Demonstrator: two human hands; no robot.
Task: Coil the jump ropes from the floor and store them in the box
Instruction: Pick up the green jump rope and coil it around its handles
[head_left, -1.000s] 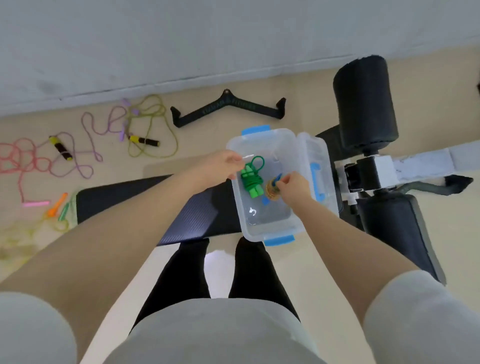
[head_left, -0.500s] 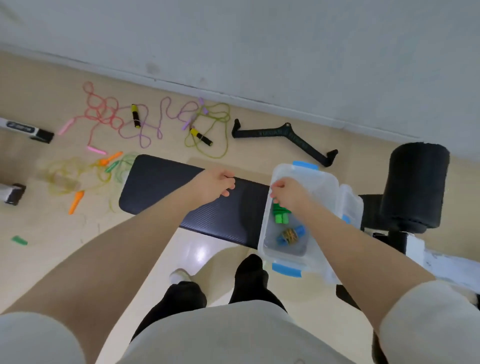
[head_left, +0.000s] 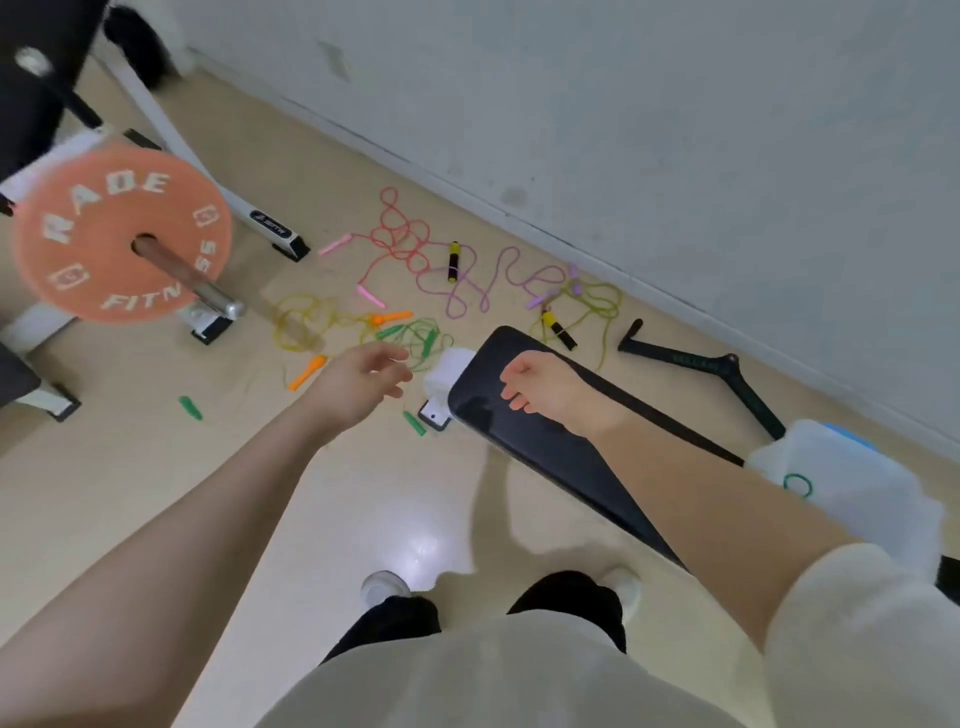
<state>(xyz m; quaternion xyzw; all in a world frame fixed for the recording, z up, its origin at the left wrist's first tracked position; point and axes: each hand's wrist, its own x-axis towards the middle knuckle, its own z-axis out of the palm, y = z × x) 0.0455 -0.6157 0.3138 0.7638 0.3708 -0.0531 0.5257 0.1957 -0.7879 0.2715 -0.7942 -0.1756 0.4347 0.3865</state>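
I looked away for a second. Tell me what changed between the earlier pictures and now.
Both hands left the box: the left hand let go of the green coil and now reaches, open, toward the loose ropes on the floor; the right hand, loosely curled and empty, hangs over the bench. The view swung left. The floor ropes lie as before; a green loop shows in the box.

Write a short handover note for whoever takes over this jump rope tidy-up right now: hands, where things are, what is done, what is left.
Left hand: open, empty, reaching toward the green rope on the floor.
Right hand: loosely curled, empty, above the bench.
Box: open on the bench's right end, a green coil visible inside.
Left: red rope, purple rope, olive rope, yellow rope and green rope lie uncoiled on the floor.
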